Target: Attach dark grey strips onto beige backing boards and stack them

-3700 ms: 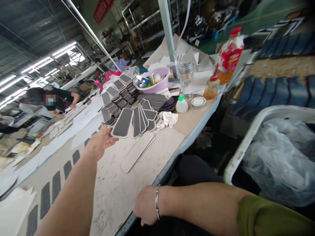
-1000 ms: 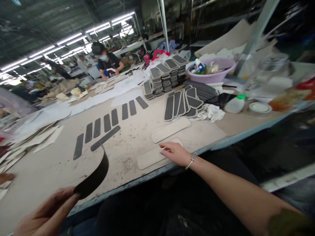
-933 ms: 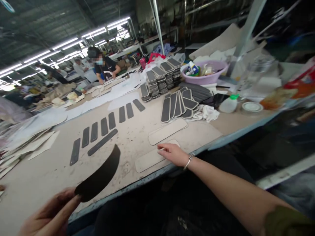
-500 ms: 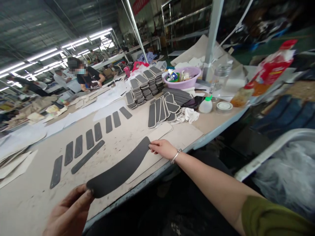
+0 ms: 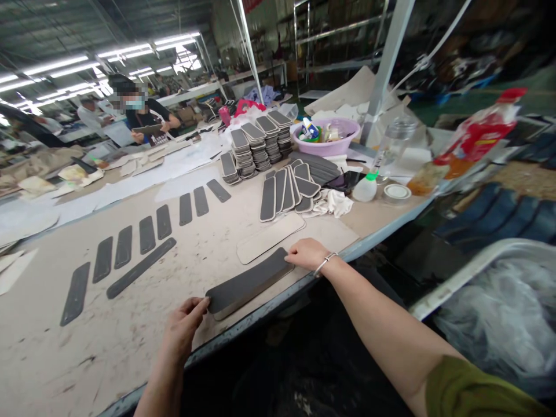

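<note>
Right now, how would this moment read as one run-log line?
left hand: pinching dark strip, one end | right hand: pinching its other end | strip: above pale piece, contact unclear

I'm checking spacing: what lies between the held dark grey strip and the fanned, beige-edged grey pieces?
The head view shows overlapping, rounded beige strips between the held strip and the fanned pieces.

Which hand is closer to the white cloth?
Right. The right hand is in front of the white cloth; the left hand is farther, at the left end of the dark strip.
</note>
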Demonstrator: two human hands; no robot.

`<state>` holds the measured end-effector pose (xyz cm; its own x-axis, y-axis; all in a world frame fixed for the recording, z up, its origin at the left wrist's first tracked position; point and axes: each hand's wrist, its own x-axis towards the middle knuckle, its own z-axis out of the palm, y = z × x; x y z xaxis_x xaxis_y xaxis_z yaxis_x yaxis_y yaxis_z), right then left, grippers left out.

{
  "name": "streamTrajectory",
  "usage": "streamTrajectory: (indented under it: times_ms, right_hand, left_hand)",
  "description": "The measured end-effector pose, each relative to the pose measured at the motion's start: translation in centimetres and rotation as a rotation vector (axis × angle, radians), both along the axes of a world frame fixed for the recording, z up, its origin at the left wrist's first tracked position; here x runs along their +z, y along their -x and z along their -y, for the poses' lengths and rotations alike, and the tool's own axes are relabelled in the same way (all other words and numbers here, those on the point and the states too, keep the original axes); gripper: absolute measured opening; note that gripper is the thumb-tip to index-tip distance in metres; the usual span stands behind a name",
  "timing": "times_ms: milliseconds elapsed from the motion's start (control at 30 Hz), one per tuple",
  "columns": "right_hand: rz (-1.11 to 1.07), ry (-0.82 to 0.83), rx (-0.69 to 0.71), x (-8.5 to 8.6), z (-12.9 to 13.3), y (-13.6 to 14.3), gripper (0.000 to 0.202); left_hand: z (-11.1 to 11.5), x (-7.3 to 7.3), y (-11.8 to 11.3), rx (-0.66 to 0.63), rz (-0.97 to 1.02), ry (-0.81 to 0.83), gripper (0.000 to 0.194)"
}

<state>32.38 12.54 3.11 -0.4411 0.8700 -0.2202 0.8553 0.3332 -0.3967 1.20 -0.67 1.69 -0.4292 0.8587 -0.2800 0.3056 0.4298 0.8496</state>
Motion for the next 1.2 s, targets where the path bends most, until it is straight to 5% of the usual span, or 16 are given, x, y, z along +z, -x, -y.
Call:
streamTrajectory:
  times_ms: [200, 433, 1200]
  right_hand:
    - [0.100, 0.080, -0.014, -0.7, -0.2, 0.7, 0.027]
    - [0.144, 0.105, -0.017, -1.6, -0.4, 1.1, 0.025]
    - [0.199, 0.112, -0.001, -1.5, -0.3, 1.9, 0.022]
  left_hand:
    - [-0.6, -2.2, 0.9, -0.130, -0.306, 0.165, 0.039]
    - [-0.9, -1.6, 0.5, -0.228, -0.524, 0.298, 0.035]
    - [-0.8, -0.9, 0.0, -0.182, -0.401, 0.309, 0.027]
